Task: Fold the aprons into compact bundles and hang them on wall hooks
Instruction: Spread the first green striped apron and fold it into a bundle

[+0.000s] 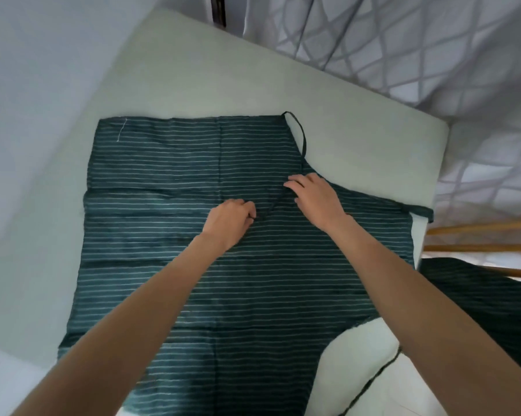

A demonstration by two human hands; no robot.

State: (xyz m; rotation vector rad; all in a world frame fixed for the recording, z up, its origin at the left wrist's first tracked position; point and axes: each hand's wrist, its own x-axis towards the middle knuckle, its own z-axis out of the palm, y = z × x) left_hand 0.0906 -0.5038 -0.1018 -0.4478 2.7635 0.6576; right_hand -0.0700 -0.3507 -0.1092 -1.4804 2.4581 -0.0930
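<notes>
A dark green apron [169, 181] with thin white stripes lies spread flat on a pale table [193, 70]. Its thin tie strap [298, 136] loops out at the far right edge, then runs back across the cloth between my hands. My left hand [230, 222] is curled over the middle of the apron and pinches the strap's end. My right hand [316, 196] rests fingers-down on the strap a little farther right, pinning it to the fabric. Another strap [373, 379] trails off the near right corner.
A second dark cloth [478, 295] lies at the right over a wooden chair frame [481, 229]. A patterned grey curtain [418, 40] hangs behind the table's far edge. A white wall [28, 70] runs along the left.
</notes>
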